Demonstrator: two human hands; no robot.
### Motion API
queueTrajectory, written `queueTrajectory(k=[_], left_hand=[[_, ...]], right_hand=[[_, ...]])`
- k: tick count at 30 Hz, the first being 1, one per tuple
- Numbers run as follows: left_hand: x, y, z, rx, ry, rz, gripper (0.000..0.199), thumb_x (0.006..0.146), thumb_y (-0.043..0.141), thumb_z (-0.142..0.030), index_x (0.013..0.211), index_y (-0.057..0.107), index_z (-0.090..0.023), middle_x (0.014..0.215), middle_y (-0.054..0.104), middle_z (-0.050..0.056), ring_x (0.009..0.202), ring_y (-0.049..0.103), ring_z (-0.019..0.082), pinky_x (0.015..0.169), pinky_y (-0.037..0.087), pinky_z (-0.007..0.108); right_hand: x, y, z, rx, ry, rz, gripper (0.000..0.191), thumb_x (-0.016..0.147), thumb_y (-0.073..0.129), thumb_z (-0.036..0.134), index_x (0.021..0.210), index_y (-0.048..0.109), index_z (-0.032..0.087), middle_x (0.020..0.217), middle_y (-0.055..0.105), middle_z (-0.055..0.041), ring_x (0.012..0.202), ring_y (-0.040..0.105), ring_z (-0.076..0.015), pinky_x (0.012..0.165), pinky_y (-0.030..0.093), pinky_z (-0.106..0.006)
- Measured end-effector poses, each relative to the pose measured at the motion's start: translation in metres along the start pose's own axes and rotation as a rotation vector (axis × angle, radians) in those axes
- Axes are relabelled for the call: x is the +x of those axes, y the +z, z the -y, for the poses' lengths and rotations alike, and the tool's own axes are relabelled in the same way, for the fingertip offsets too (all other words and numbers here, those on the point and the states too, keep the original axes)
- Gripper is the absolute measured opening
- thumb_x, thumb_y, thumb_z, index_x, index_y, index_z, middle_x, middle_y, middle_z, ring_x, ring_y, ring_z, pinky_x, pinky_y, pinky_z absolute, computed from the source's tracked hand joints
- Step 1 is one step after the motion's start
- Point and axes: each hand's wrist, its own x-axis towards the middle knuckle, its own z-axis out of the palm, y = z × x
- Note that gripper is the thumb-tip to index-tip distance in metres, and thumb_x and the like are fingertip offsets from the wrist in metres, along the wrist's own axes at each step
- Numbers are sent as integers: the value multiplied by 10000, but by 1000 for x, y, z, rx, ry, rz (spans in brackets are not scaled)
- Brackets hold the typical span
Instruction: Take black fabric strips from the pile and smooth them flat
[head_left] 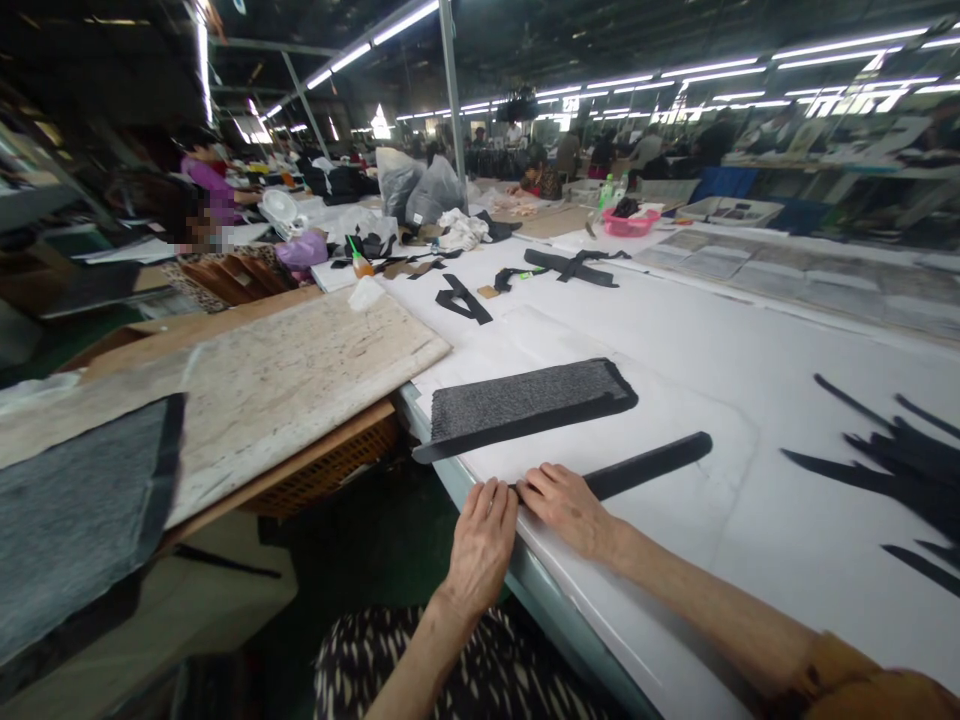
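A black fabric strip (652,466) lies slantwise on the white table, its near end at the table edge under my fingers. My left hand (484,530) has its fingers bent and pressed together on that end, just over the edge. Close beside it, my right hand (562,505) curls its fingers down on the same strip. Fingertips hide the part of the strip between the hands. Just beyond lies a grey textured fabric panel (525,400) with black borders, one corner reaching past the table edge.
Several loose black strips (900,460) are heaped at the right. Farther back are black fabric pieces (465,298), a pink basket (631,222) and an orange-tipped bottle (360,262). A worn board (315,370) stands at left, holding another grey panel (82,500). A person (202,220) sits beyond it.
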Motion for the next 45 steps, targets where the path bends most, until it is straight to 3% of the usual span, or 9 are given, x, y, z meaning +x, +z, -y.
queueTrajectory(k=[7,19,26,35,45], left_hand=[[-2,-2,-4,68,14,15,376,850,351,-37,1168,550,-63,1160,627,180,1134,556,281,943,474,437],[4,-2,-1,-40,-63,-13,364,818,375,-13,1130,553,-76,1094,635,141,1041,582,241,908,485,375],[14,-7,-17,54,-126,87,395,795,422,-15,1180,503,-50,1053,597,132,1013,551,248,910,472,396],[19,-9,-18,107,-115,141,424,783,467,-39,1207,492,-45,983,572,110,903,532,238,856,485,393],[14,-8,-16,68,-132,81,392,771,468,-27,1159,519,-41,1030,561,120,954,522,242,875,486,382]], right_hand=[[-1,1,-1,10,3,16,98,868,527,110,915,607,138,844,549,-47,777,461,-188,682,399,-321],[-2,1,-1,-5,1,4,110,874,506,99,883,607,142,838,555,-45,772,470,-188,679,393,-319],[-3,2,-2,23,8,-64,94,849,541,84,796,598,138,801,548,-37,743,455,-181,663,385,-312],[-5,5,-2,45,26,-90,83,824,579,80,774,606,141,788,545,-33,735,447,-181,662,380,-312],[-5,6,-3,35,19,-108,106,842,539,75,802,618,132,794,554,-41,735,454,-184,651,383,-311]])
